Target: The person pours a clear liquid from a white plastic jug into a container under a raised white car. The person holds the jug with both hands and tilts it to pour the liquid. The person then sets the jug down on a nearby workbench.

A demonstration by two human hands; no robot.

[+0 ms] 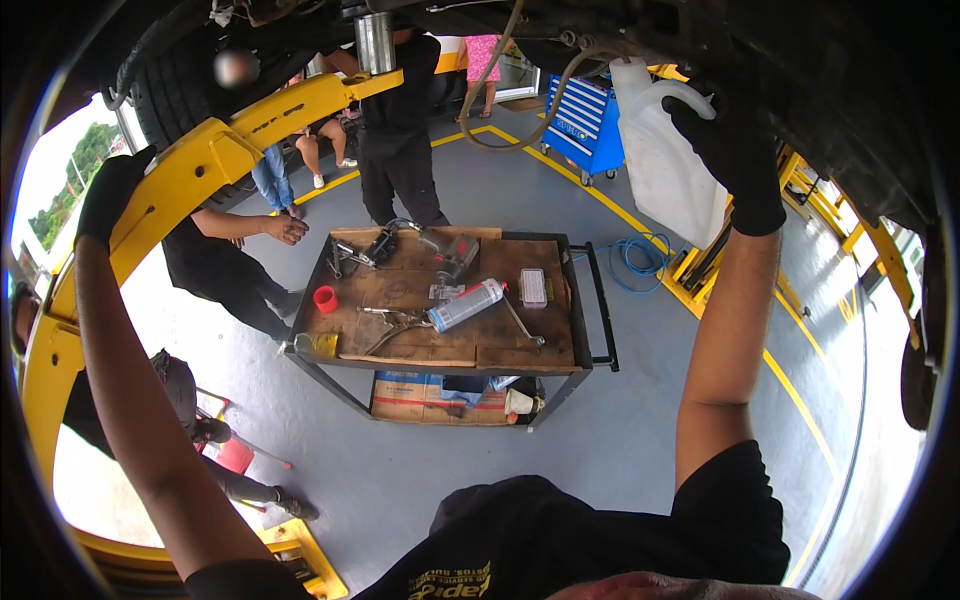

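High on the right, my right hand [740,160], in a black glove, is closed around the handle of a translucent white plastic jug [665,170]. The jug is slightly tilted, with its neck up against the car's underside [790,70]. Beside the neck hangs a looping brown hose [555,110]; whether the two are joined, I cannot tell. On the left, my left hand [112,195], also black-gloved, grips the edge of a yellow lift arm [185,170], its fingers partly hidden. A metal cylindrical lift pad [375,42] stands at that arm's end.
Below stands a cart [520,355] bearing a spray can [466,305], locking pliers [395,322], a cordless power tool [450,250] and a red cup [325,299]. Beyond are a blue tool chest [580,125], coiled blue hose [640,258] and people, one in black [398,150] behind the cart.
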